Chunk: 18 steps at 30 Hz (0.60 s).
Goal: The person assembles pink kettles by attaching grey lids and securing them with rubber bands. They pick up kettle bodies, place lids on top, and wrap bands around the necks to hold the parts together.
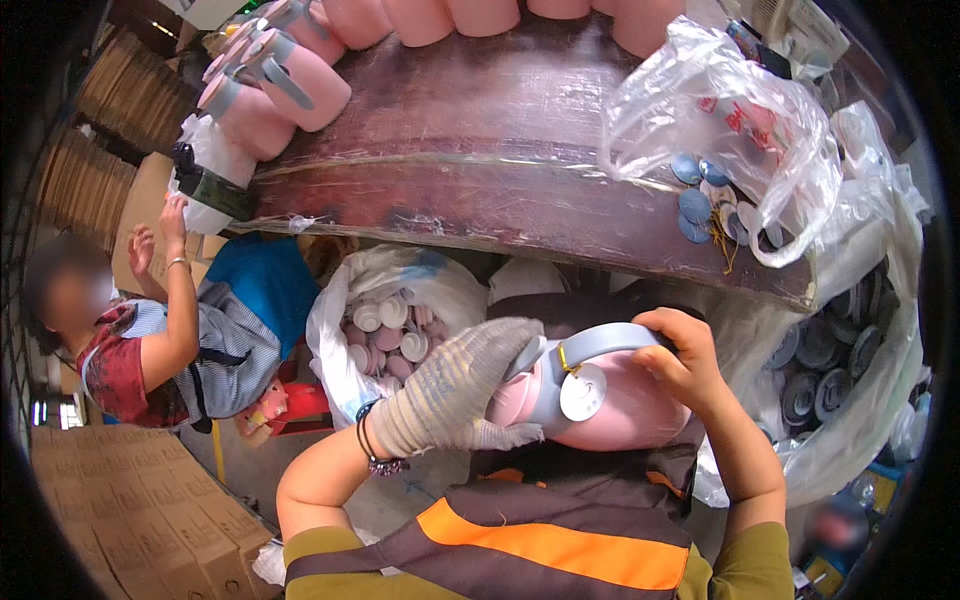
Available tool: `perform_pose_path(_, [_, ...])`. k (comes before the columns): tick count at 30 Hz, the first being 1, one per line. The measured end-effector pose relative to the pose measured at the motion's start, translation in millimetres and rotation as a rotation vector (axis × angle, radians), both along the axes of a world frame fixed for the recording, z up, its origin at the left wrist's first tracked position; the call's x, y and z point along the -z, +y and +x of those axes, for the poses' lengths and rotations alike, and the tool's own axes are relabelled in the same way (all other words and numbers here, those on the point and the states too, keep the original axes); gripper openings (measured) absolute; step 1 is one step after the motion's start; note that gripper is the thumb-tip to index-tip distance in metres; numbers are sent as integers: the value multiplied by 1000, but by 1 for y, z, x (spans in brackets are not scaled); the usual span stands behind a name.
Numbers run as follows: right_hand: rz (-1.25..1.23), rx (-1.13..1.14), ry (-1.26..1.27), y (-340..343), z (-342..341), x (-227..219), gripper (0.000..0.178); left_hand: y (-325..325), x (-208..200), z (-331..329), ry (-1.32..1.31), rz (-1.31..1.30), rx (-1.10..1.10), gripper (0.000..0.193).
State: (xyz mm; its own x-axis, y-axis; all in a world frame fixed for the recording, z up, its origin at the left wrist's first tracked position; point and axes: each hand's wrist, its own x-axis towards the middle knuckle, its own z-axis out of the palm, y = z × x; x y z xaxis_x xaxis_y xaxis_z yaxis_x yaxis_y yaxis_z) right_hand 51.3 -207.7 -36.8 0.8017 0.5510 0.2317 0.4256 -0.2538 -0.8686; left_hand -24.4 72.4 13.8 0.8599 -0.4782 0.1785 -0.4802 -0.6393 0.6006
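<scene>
I hold a pink jug (610,405) with a pale blue-grey handle and lid sideways in front of my chest. My left hand (460,385), in a grey knitted glove, grips its lid end. My right hand (680,355), bare, holds the handle and the jug's body. A round white tag (583,392) on a yellow cord hangs from the handle. The jug's base is hidden behind my right forearm.
A dark red worktable (480,130) carries several more pink jugs (285,85) at its far edge and a clear bag of round blue tags (720,160). Below it stand a white sack of pink-white lids (385,335) and a bag of grey lids (825,365). A seated person (180,340) works at left beside cardboard boxes (110,500).
</scene>
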Motion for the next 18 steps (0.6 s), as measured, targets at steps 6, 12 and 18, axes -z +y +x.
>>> perform_pose_path(6, [560,193,-138,56,-1,-33,40,-5,-66,-16,-140,-141,-128,51])
perform_pose_path(12, [700,42,284,160,31,-25,23,-7,30,55,212,-361,-505,42])
perform_pose_path(18, [258,125,-99,144,45,-9,29,3,64,84,-145,-321,-533,26])
